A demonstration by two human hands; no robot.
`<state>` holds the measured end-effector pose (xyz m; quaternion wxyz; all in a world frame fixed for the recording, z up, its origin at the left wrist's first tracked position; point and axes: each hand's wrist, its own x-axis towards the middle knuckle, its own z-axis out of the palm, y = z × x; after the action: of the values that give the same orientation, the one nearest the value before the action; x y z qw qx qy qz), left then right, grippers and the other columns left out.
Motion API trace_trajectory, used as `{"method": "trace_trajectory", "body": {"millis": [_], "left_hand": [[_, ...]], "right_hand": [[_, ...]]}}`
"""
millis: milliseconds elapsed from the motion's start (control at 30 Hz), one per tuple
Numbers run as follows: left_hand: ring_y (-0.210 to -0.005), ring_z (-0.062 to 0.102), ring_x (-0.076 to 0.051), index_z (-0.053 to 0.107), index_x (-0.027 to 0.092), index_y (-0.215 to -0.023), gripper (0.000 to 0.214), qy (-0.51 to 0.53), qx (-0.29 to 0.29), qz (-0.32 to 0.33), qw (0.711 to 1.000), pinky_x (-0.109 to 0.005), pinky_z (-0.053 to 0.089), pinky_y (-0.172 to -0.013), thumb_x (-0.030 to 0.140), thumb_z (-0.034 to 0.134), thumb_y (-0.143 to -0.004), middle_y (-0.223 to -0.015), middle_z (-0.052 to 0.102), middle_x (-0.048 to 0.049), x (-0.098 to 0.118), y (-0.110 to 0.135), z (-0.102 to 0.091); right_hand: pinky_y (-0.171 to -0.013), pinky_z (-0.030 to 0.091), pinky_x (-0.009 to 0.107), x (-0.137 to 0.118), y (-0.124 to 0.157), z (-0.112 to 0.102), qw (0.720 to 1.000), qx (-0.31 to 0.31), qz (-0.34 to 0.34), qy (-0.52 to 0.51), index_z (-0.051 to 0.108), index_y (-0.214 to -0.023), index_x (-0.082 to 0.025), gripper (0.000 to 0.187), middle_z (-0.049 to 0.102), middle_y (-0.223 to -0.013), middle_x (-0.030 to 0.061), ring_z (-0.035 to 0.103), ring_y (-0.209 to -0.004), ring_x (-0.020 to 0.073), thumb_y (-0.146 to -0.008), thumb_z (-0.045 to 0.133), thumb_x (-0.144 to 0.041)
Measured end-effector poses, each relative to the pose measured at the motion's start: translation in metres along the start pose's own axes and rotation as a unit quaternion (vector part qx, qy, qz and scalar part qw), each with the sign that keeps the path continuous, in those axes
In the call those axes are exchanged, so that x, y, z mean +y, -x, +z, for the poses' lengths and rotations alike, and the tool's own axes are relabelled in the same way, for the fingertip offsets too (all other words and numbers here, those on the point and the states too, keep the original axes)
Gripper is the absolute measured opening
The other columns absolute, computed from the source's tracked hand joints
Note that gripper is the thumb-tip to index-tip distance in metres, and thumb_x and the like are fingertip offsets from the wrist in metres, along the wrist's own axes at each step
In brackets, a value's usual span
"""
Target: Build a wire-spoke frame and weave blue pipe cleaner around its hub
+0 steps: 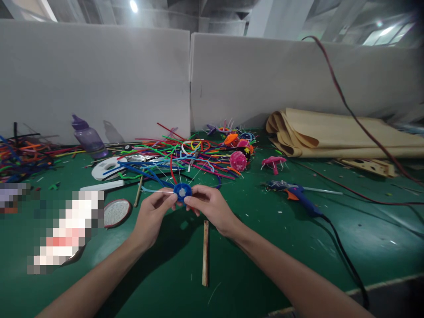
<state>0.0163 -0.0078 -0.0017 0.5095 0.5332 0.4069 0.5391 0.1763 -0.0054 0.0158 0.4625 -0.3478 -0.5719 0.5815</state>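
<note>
Both hands meet above the green table (251, 247). My left hand (153, 216) and my right hand (212, 207) each pinch a small blue pipe-cleaner disc (182, 191) with thin white wires sticking out of it. The disc is held between the fingertips, a little above the tabletop. Just behind it lies a heap of coloured pipe cleaners (172, 154). A thin wooden stick (206, 252) lies on the table under my right wrist.
A blue glue gun (298, 196) with a black cord lies to the right. Finished pink and orange pieces (239, 160) sit behind. A purple bottle (88, 138), a white tape roll (107, 168), folded tan paper (338, 134) and grey partition boards (99, 79) ring the table.
</note>
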Motion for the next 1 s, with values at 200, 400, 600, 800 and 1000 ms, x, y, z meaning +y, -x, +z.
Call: {"method": "trace_trajectory", "body": {"millis": [200, 400, 600, 800, 1000], "left_hand": [[-0.068, 0.05, -0.011, 0.066, 0.016, -0.077, 0.012, 0.023, -0.022, -0.025, 0.999, -0.023, 0.039, -0.066, 0.028, 0.063, -0.075, -0.074, 0.057, -0.0005, 0.0, 0.0006, 0.0001], [-0.066, 0.05, -0.011, 0.065, 0.018, -0.076, 0.011, -0.025, -0.024, 0.0, 0.999, -0.023, 0.039, -0.063, 0.027, 0.061, -0.077, -0.071, 0.057, 0.0004, 0.0011, -0.0024, -0.0007], [-0.064, 0.051, -0.011, 0.066, 0.018, -0.072, 0.009, -0.061, -0.03, -0.007, 0.998, -0.022, 0.039, -0.059, 0.027, 0.064, -0.074, -0.073, 0.059, 0.0007, 0.003, -0.0036, -0.0019], [-0.063, 0.048, -0.011, 0.064, 0.017, -0.067, 0.012, -0.036, -0.056, -0.009, 0.998, -0.022, 0.037, -0.058, 0.025, 0.063, -0.075, -0.067, 0.055, 0.0004, 0.0069, -0.0025, -0.0002], [-0.061, 0.047, -0.012, 0.062, 0.016, -0.061, 0.017, -0.056, -0.041, -0.008, 0.998, -0.023, 0.037, -0.056, 0.028, 0.063, -0.073, -0.063, 0.052, 0.0002, 0.0064, -0.0027, 0.0005]], "right_hand": [[-0.047, 0.035, 0.023, -0.0006, -0.0015, 0.0, 1.0, 0.013, 0.005, -0.024, 0.058, -0.066, -0.016, 0.02, 0.054, -0.062, -0.0018, 0.05, -0.057, 0.0103, -0.069, 0.065, -0.034], [-0.049, 0.035, 0.024, -0.0002, -0.003, -0.0034, 1.0, 0.012, 0.01, -0.01, 0.058, -0.066, -0.016, 0.021, 0.054, -0.061, -0.0016, 0.049, -0.056, 0.0101, -0.07, 0.064, -0.035], [-0.049, 0.034, 0.024, 0.0001, -0.0025, -0.0064, 1.0, 0.016, 0.016, 0.013, 0.057, -0.068, -0.016, 0.02, 0.055, -0.061, -0.0013, 0.048, -0.054, 0.0102, -0.072, 0.062, -0.035], [-0.049, 0.034, 0.024, -0.0013, -0.0026, -0.008, 1.0, -0.004, 0.014, 0.016, 0.056, -0.066, -0.016, 0.021, 0.054, -0.059, -0.0016, 0.047, -0.053, 0.0093, -0.073, 0.061, -0.034], [-0.048, 0.033, 0.024, -0.0002, -0.0029, -0.007, 1.0, 0.006, 0.016, 0.009, 0.057, -0.066, -0.016, 0.022, 0.054, -0.059, -0.0018, 0.047, -0.052, 0.0093, -0.071, 0.063, -0.037]]}}
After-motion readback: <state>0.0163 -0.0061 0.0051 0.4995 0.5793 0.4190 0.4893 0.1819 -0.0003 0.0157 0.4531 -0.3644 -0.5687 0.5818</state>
